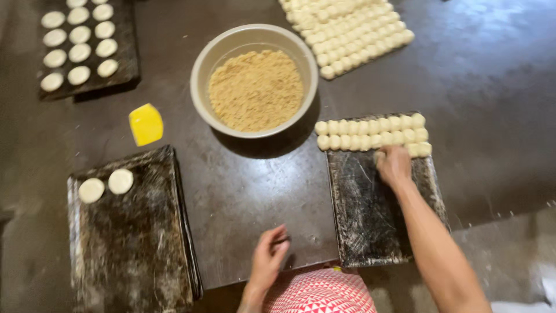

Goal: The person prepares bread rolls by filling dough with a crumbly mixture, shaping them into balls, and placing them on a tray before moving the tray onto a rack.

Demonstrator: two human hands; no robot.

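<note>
We are working at a dark table [475, 87] with the right hand [394, 165] reached out to the dough balls [370, 133], which sit in two rows across the far end of the right tray [365, 220]. The hand is curled over one ball [379, 155] at the near edge of the near row, approx. mid-row. The fingers look closed round it, though the hand hides most of the contact. The left hand [267, 261] hovers low near the body, fingers loosely bent and holding nothing, just above the table's near edge.

Handling notes (judged from appearance only):
- Dough balls: soft, light, easily dented. Neighbours touch, so they may stick together. We would take one from the sides with fingertips, light pressure, and lift straight up.
- Surface looks floured, so slip is low, but squeezing would deform the ball.
- Tray: thin, stiff metal, flour-streaked. Hold by the rim if shifting it.

Other items:
- Metal bowl [255, 35] of tan crumbly filling, centre, beyond both trays.
- Left tray stack [133, 243] w/ two flattened discs [107, 185] at its far-left corner.
- Yellow scraper [146, 123] between that stack and the bowl.
- Far-left tray [124, 52] w/ more discs, and a second block of balls [353, 29] at top, beyond the bowl.
</note>
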